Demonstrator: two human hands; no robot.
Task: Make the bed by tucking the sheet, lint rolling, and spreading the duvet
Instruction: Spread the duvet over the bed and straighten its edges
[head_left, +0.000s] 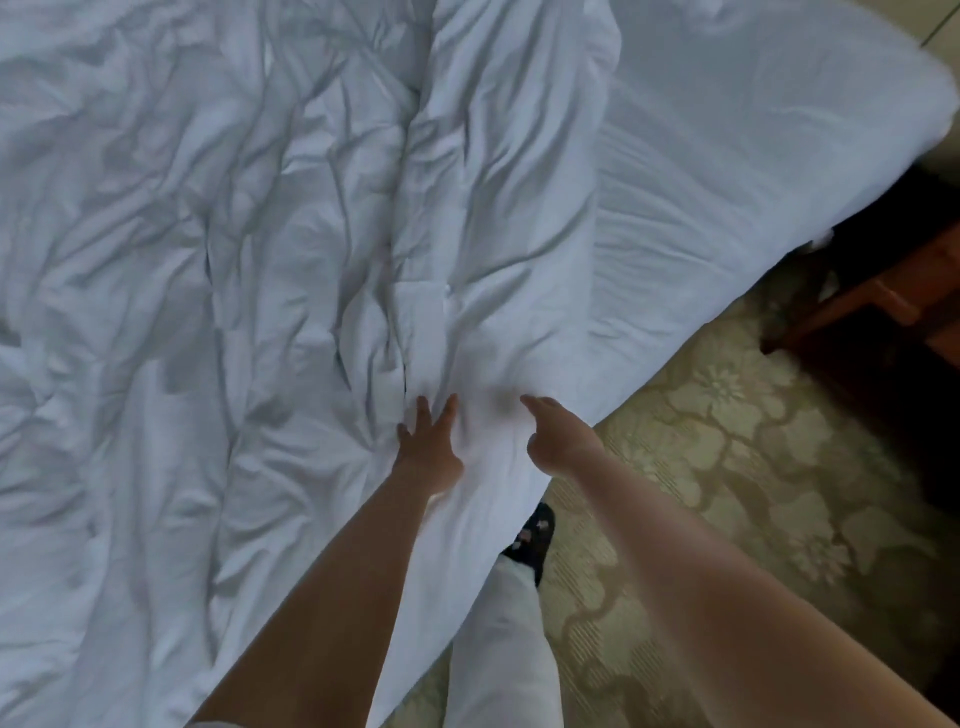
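Head camera is looking down on a white duvet (291, 249) lying crumpled over most of the bed, with its long folded edge running down the middle of the view and ending at the bed's near edge by the person's legs. To the right of that fold, the fitted sheet (753, 171) is showing bare and fairly smooth out to the mattress corner.

Both arms are reaching to the duvet's near edge. Left hand (428, 441) is resting flat on the fabric with its fingers spread and straight, pressing rather than grasping. Right hand (553, 434) is blurred; it is lying at the duvet's border with a finger extended forward, and I cannot tell whether the other fingers are pinching cloth beneath it.

The duvet is looking soft, puffy and limp, creasing deeply wherever it is bunching, so it will likely be sagging between the hands and dragging on the sheet instead of sliding as one piece. It seems light enough for two hands, though bulky. The best hold is probably the folded edge near the hands, taken in full fistfuls well apart, so the doubled layer can be lifted and carried rightward over the bare sheet toward the patterned carpet (727, 467) side.
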